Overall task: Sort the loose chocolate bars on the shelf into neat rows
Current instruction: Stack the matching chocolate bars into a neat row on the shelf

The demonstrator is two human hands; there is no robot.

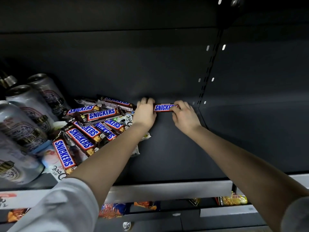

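Now both hands (145, 113) hold a brown, blue-lettered Snickers bar (163, 108) level.

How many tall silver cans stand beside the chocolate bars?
4, lined up at the left end of the shelf: the back can, the second can, the third can, the front can. More may sit beyond the picture's edge.

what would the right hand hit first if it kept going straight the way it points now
Beyond the Snickers bar it grips, the right hand would probably meet the back panel first; depth is unclear.
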